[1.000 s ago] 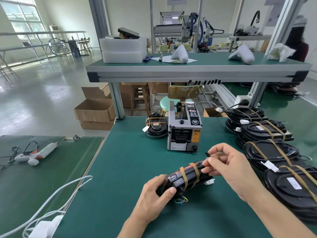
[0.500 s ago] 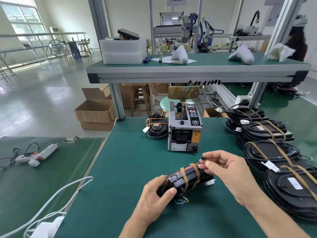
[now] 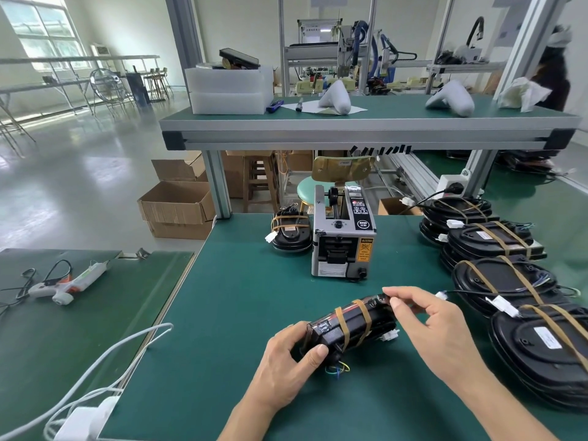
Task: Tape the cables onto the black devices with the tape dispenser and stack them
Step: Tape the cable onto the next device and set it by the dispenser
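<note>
A black device (image 3: 353, 326) stands tilted on edge on the green mat, with two tan tape bands around it and coloured wires hanging below. My left hand (image 3: 286, 361) grips its near end. My right hand (image 3: 426, 323) presses a small piece of tape against its far upper end with thumb and forefinger. The grey tape dispenser (image 3: 343, 240) stands just behind. A taped black device (image 3: 291, 232) lies left of the dispenser. A row of stacked taped black devices (image 3: 506, 281) runs along the right.
A glue gun (image 3: 68, 283) lies on the left table. White cables and a power adapter (image 3: 92, 415) sit at the near left. A raised shelf (image 3: 366, 132) crosses above the bench. Cardboard boxes (image 3: 176, 208) stand on the floor.
My right hand has come down from above the device with a small tape piece and now presses it onto the device's far end. My left hand keeps its grip.
</note>
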Demonstrator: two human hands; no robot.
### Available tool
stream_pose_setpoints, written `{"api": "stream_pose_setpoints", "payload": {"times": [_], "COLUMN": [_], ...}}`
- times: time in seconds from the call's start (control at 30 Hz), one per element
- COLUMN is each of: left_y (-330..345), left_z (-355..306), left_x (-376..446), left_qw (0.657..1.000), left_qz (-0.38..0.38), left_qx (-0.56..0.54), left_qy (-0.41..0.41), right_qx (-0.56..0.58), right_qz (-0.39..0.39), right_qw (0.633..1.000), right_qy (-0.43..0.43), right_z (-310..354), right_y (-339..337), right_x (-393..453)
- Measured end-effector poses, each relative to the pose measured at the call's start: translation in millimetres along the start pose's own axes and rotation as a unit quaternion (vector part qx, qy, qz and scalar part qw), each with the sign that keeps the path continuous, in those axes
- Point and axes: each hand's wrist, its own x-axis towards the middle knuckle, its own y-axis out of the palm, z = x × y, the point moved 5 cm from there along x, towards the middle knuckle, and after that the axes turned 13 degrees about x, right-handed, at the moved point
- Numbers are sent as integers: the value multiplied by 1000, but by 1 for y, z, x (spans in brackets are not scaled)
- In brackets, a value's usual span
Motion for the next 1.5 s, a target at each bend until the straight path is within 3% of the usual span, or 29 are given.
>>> {"api": "stream_pose_setpoints", "payload": {"times": [0.27,0.67,1.5], "left_y": [-1,-1,0], "left_z": [0,0,0], "left_x": [-1,0,0], "left_qw": [1000,1000,1000], "left_qz": [1,1,4], "left_qx": [0,7,8], "left_qy": [-1,1,0], "right_qx": [93,174,173], "right_qz": [-59,-38,-43], "right_qw": [993,978,975], "right_qy": [29,108,132], "right_z": [-6,-9,-7], "right_y": [7,7,6], "right_x": [5,9,10]}}
